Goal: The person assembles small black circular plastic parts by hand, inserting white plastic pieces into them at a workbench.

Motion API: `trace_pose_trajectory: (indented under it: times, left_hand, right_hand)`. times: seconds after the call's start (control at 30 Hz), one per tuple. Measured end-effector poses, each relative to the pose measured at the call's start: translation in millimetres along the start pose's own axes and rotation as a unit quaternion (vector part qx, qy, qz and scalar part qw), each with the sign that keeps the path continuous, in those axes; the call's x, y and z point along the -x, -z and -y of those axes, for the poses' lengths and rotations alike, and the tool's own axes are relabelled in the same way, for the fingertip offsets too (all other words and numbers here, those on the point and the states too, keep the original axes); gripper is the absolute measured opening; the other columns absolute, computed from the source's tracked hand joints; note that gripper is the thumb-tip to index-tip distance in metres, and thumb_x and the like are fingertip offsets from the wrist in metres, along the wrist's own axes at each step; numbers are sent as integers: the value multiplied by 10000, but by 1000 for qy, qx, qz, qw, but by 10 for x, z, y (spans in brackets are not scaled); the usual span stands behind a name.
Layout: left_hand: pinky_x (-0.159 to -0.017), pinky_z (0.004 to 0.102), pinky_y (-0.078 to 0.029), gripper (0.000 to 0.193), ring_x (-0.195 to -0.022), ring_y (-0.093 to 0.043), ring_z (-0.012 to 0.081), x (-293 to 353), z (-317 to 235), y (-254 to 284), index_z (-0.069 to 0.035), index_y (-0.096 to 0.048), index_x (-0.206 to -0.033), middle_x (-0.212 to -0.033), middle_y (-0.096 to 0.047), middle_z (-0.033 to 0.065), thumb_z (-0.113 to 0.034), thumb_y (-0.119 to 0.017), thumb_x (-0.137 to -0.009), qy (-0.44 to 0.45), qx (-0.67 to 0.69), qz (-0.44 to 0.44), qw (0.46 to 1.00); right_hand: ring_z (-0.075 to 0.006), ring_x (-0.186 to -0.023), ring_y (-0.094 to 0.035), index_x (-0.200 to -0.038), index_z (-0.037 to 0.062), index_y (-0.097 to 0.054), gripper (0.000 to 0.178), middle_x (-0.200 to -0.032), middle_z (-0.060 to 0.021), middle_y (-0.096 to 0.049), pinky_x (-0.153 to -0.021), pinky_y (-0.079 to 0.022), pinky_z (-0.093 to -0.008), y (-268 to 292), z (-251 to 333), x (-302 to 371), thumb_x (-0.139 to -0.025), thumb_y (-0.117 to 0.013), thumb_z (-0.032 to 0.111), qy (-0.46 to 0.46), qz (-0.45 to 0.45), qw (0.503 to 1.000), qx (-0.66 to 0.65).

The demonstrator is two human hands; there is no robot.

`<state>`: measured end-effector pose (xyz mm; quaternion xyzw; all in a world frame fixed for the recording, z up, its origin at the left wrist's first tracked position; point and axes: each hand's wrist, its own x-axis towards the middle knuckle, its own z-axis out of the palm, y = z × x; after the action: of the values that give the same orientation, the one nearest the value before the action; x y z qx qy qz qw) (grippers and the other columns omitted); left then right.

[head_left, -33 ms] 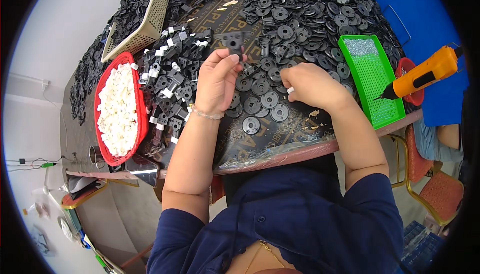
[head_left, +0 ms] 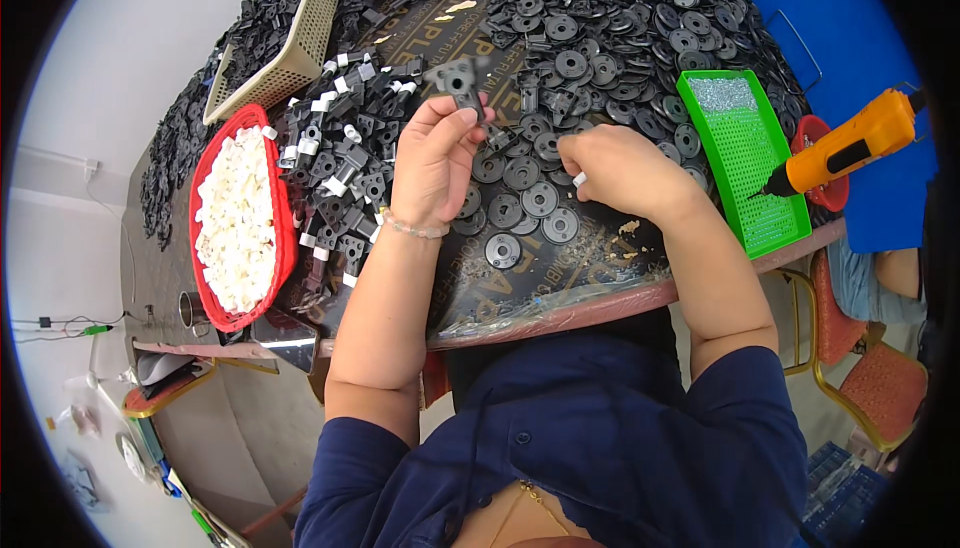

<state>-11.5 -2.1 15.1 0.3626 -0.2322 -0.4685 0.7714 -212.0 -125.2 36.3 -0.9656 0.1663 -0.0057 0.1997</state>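
Observation:
A black plastic bracket point(head_left: 458, 86) with a round hole is pinched between the thumb and fingers of my left hand point(head_left: 435, 153), raised above the table. My right hand point(head_left: 622, 170) hovers to its right with fingers curled closed, and a small white plastic piece point(head_left: 580, 179) shows at them. Below and between my hands lie black plastic discs point(head_left: 540, 199) with holes in the middle. Left of my left hand is a heap of black parts fitted with white pieces point(head_left: 345, 170).
A red basket point(head_left: 284, 238) of white pieces stands at the left, a beige crate point(head_left: 308, 43) of black parts behind it. On the right are a green tray point(head_left: 765, 163) of small metal parts, an orange power screwdriver point(head_left: 850, 143) and a red bowl point(head_left: 836, 194). Black parts cover the table's far side.
The black bracket in my left hand has turned, so its hole shows more squarely and its wide end sits slightly further left. My right hand is almost still.

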Motion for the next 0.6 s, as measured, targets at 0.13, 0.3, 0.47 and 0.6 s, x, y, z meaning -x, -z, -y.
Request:
trace_pose_trajectory:
  times: [0.13, 0.3, 0.47, 0.6]
  left_hand:
    - [-784, 287, -541, 386, -938, -671, 209, 54, -60, -61, -29, -505, -1250, -1060, -665, 112, 36, -625, -889, 31, 18, 7, 999]
    - [-781, 288, -541, 481, -947, -666, 192, 132, -64, -190, -62, -423, -1294, -1058, -652, 102, 33, -646, -879, 22, -29, 4, 999]
    - [-760, 275, -522, 450, -867, -644, 154, 98, 30, -110, -66, -450, -1269, -1030, -668, 78, 23, -659, -880, -35, -82, 0, 996]
    - [-742, 263, -506, 444, -829, -619, 129, 106, 30, -144, -62, -468, -1239, -1023, -665, 76, 29, -690, -865, -37, -115, -9, 993]
  right_hand:
    - [-203, -725, -666, -936, 9, -641, 237, -770, -82, -667, -641, -512, -333, 79, 69, -80, -761, -777, 92, -9, -80, 978, -193]
    - [-117, -757, -655, -1021, -14, -638, 204, -874, -57, -689, -675, -527, -256, 15, 166, -177, -850, -723, 58, -58, -139, 828, -540]
    - [-132, -816, -670, -1177, -56, -629, 301, -992, -96, -695, -767, -561, -273, -149, 218, -251, -892, -684, 23, -26, -140, 736, -662]
    - [-129, -824, -669, -1162, -54, -631, 282, -991, -96, -694, -755, -553, -263, -150, 236, -237, -891, -677, 10, -26, -148, 737, -658]
